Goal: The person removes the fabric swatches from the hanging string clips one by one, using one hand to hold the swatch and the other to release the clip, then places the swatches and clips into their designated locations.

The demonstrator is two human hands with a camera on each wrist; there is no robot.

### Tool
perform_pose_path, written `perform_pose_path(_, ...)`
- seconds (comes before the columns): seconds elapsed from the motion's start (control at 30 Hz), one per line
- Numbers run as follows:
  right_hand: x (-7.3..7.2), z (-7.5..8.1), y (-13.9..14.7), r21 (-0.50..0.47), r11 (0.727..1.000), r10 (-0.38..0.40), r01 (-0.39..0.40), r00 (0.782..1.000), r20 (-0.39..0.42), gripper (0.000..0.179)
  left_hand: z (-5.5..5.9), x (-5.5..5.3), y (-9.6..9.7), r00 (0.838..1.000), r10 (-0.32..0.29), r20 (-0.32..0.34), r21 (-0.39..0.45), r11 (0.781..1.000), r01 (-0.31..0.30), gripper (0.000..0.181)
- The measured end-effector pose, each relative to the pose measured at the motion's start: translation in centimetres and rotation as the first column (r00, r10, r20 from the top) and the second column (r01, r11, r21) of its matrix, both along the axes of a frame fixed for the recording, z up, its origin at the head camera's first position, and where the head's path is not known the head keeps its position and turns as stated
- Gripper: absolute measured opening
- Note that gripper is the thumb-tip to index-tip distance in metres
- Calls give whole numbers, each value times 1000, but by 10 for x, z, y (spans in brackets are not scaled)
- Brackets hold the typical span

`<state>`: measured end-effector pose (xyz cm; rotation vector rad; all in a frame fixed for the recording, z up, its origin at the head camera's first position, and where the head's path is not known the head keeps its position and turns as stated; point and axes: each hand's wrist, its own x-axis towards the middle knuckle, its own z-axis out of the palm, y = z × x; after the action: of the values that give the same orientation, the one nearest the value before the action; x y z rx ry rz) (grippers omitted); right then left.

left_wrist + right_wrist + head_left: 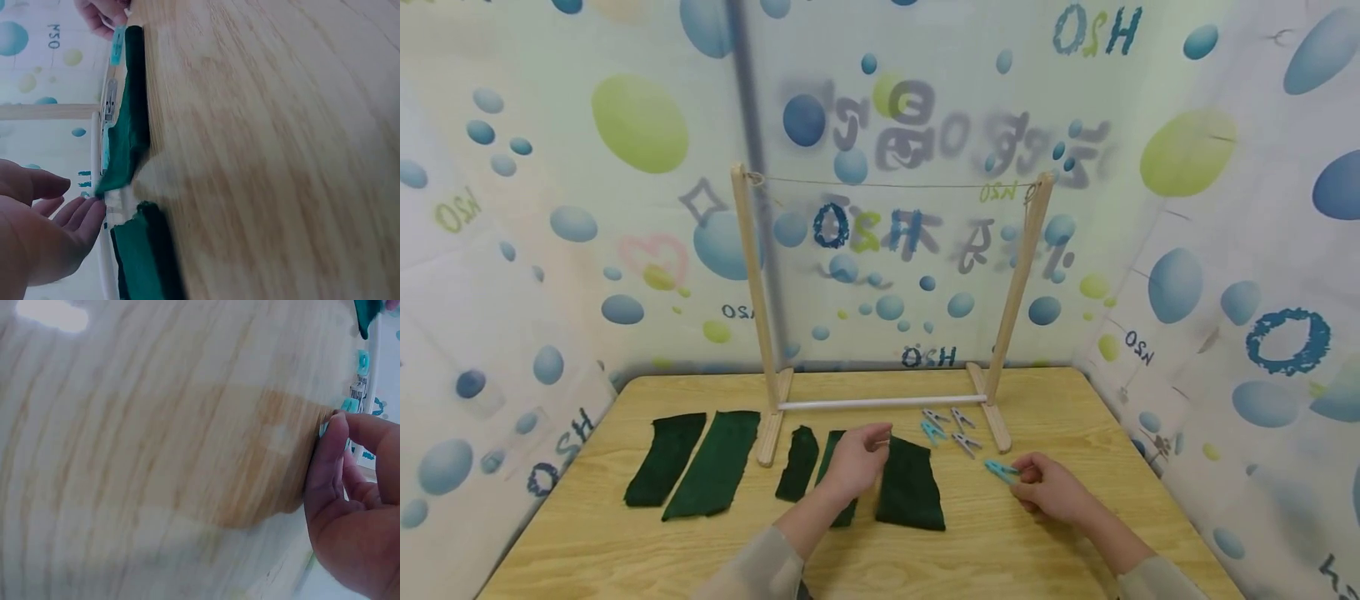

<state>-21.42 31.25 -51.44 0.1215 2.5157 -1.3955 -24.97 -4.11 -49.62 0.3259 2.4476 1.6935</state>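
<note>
My left hand [856,463] hovers over the table with its fingertips right at the upper left corner of a dark green cloth piece [912,487]. In the left wrist view its thumb and fingers stand apart, beside the raised corner of the green cloth [128,131]. Another green strip [843,513] lies partly hidden beneath this hand. On the right, my right hand [1051,487] pinches a light blue clothespin [1000,470] close over the table. The right wrist view shows thumb and fingertips together, mostly hiding that clothespin. Several clothespins [964,443], grey and blue, lie behind it.
A wooden frame [752,292] stands at the back, with a string [880,184] across its top and a white bar [880,403] low down. A small green piece [797,467] and two longer strips [715,467] lie on the left of the wooden table [1000,554].
</note>
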Motion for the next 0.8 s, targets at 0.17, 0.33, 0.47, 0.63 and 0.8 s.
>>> perform_pose_path(0.17, -1, -2, 1, 7, 1000, 8, -8, 1000, 9, 41, -8, -8, -5, 985, -166, -55, -182, 971, 153, 36)
perform_pose_path(0.33, -3, -5, 2, 18, 1000, 4, -4, 1000, 7, 42, -46, -29, -2, 930, -369, 10, -444, 831, 334, 42)
perform_pose_path(0.47, -4, -6, 2, 13, 1000, -8, 8, 1000, 3, 42, -68, -40, 5, 919, -395, -18, -622, 724, 299, 43)
perform_pose_path(0.63, -3, -5, 0, 4, 1000, -7, 7, 1000, 1, 42, -67, -37, 7, 904, -410, -126, -666, 710, 229, 34)
perform_pose_path(0.8, -3, -2, 0, 3, 1000, -8, 8, 1000, -2, 41, -37, -25, 4, 844, -522, -123, -574, 731, 369, 17)
